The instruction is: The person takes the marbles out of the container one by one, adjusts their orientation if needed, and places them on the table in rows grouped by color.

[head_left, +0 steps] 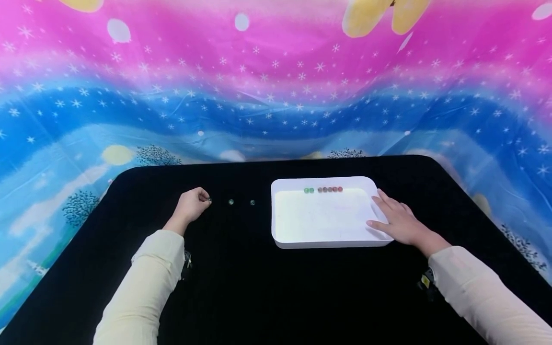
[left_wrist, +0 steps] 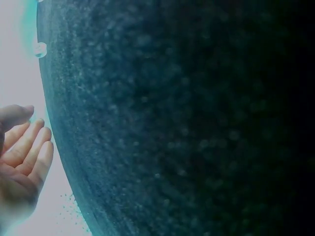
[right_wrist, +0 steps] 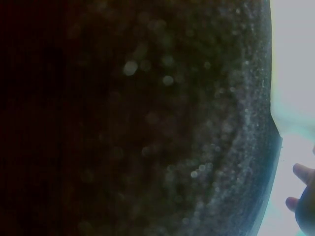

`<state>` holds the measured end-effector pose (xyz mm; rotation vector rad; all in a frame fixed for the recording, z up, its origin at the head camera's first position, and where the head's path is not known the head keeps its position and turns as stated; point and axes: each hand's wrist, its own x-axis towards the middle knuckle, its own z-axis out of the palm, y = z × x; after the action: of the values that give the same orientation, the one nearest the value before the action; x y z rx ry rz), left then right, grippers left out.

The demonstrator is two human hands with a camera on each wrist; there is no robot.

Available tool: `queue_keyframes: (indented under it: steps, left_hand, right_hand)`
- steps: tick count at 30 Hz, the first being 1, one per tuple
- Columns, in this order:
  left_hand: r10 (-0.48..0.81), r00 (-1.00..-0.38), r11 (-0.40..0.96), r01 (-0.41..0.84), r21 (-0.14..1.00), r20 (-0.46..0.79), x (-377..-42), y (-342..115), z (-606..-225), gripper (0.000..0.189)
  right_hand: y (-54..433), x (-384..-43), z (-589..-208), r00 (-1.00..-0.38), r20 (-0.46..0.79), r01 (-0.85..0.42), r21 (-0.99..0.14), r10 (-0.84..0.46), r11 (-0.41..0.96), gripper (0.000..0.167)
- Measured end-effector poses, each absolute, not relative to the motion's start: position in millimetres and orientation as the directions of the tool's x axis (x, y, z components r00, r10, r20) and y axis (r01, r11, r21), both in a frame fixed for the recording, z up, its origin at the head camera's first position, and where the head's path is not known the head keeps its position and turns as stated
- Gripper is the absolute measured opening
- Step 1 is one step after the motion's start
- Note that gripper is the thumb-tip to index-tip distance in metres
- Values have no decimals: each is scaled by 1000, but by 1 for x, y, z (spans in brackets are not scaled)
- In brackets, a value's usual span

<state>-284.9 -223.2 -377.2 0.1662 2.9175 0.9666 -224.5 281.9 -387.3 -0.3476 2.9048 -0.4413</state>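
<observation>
In the head view my left hand (head_left: 189, 205) is at the left of the table, thumb and fingertips pinching a small glass marble (head_left: 210, 200) that is mostly hidden. Two more clear, greenish marbles (head_left: 231, 202) lie spaced out between that hand and a white rectangular tray (head_left: 327, 244). Inside the tray, along its far side, two green marbles (head_left: 309, 190) sit beside a row of several reddish-brown marbles (head_left: 329, 189). My right hand (head_left: 401, 223) rests on the tray's right rim with fingers extended. The left wrist view shows the left hand (left_wrist: 22, 157) at its edge.
A black cloth covers the table (head_left: 276, 292), whose far edge meets a pink and blue snowflake-patterned curtain (head_left: 276, 86). Both wrist views are mostly filled by dark, blurred cloth.
</observation>
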Motion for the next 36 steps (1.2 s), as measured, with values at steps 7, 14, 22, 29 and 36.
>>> queue_keyframes:
  steps: [7,14,22,29,36]
  left_hand:
    - [127,-991,817,84,571,-36,-285,-224,-379,15]
    - [142,-989,841,102,532,-35,-287,-228,-383,15]
    - [142,-990,851,113,512,-18,-291,-229,-384,15]
    - [130,-991,868,103,486,-22,-293,-227,-385,14]
    - [127,-992,878,103,468,-18,-295,-228,-386,14]
  right_hand:
    - [281,-224,-387,-957,-143,-200,-299,-252,933,83]
    - [280,-224,-387,-957,-142,-204,-288,-252,936,83]
    - [281,-225,-388,-958,-133,-208,-286,-254,935,83]
    - [281,-223,-388,-957,-133,-208,-295,-256,933,84]
    - [279,-222,-385,-954,-125,-226,-302,-273,926,84]
